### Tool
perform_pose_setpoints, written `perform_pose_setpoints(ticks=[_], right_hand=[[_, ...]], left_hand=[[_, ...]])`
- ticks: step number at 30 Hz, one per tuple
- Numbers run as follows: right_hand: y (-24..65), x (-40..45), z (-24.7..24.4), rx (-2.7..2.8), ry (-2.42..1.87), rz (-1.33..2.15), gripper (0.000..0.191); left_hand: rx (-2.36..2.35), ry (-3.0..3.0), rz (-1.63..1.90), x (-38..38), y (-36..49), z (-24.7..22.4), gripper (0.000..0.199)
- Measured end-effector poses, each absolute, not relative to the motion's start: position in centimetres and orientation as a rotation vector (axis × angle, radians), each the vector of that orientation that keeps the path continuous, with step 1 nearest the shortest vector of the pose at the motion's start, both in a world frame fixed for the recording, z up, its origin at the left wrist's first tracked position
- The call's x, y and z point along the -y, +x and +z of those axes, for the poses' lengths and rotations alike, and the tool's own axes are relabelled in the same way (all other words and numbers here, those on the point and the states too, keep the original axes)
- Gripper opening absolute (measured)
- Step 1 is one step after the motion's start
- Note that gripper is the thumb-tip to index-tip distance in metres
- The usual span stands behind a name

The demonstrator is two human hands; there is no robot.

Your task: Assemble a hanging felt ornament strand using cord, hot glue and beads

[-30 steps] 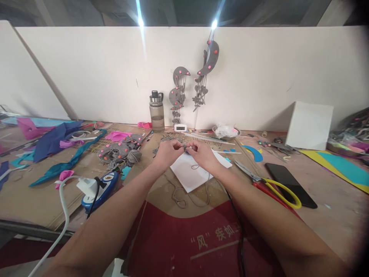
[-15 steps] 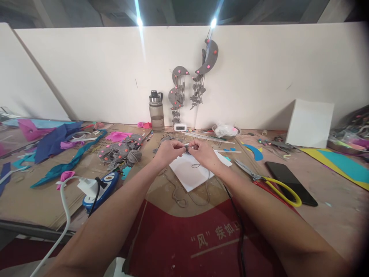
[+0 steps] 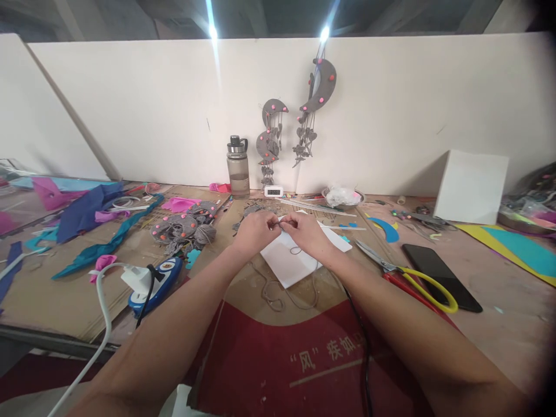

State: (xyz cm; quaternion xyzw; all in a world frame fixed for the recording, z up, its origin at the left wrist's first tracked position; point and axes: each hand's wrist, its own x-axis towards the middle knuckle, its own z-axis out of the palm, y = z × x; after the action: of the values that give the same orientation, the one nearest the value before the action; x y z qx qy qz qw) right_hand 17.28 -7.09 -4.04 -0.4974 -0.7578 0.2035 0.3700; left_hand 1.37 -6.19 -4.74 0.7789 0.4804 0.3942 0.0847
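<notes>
My left hand [image 3: 258, 231] and my right hand [image 3: 306, 233] meet fingertip to fingertip above a white card [image 3: 284, 267]. Both are closed in a pinch on a thin grey cord. A small dark grey bit shows between the fingers, mostly hidden by them. The slack of the grey cord [image 3: 273, 302] trails down over the card in a small loop and curls on the cardboard in front of it. A heap of grey felt pieces with pink and orange dots [image 3: 176, 227] lies left of my left hand.
Yellow-handled scissors [image 3: 428, 284] and a black phone [image 3: 441, 278] lie on the right. On the left sits a blue power strip [image 3: 160, 281] with a white plug. Behind stand a water bottle [image 3: 238, 171] and a small digital clock [image 3: 273, 191]. Grey moon hangings [image 3: 321, 87] hang on the white board.
The whole view has shifted slightly. My hands stay pinched together above the card, fingertips moving only a little; the small grey piece between them shows less.
</notes>
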Motion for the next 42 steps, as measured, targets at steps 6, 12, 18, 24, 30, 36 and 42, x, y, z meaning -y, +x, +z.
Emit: perform_pose_setpoints(ticks=[6, 12, 18, 24, 30, 36, 42], right_hand=[[16.7, 7.6, -4.2, 1.839, -1.227, 0.511, 0.015], [15.9, 8.3, -4.5, 1.825, -1.098, 0.546, 0.012], [15.2, 10.0, -3.3, 1.913, -1.027, 0.575, 0.015], [15.2, 13.4, 0.6, 2.011, -0.924, 0.6, 0.017], [17.2, 16.4, 5.2, 2.708, -0.513, 0.72, 0.021], [21.0, 11.7, 4.7, 2.593, -1.41, 0.468, 0.043], [21.4, 6.3, -1.5, 2.392, -2.103, 0.294, 0.042]], left_hand=[[-1.427, 1.781, 1.337, 5.4, 0.6, -4.5, 0.01], [-1.252, 1.391, 1.445, 4.3, 0.6, -5.5, 0.013], [-1.098, 1.078, 1.632, 4.0, 0.4, -5.3, 0.011], [-1.033, 0.818, 1.713, 3.0, -1.1, -5.4, 0.014], [-0.973, 0.759, 1.724, 2.5, -1.7, -5.5, 0.013], [-0.858, 0.794, 1.697, 2.5, -1.5, -5.2, 0.013], [-0.85, 0.787, 1.705, 3.2, -0.9, -4.9, 0.019]])
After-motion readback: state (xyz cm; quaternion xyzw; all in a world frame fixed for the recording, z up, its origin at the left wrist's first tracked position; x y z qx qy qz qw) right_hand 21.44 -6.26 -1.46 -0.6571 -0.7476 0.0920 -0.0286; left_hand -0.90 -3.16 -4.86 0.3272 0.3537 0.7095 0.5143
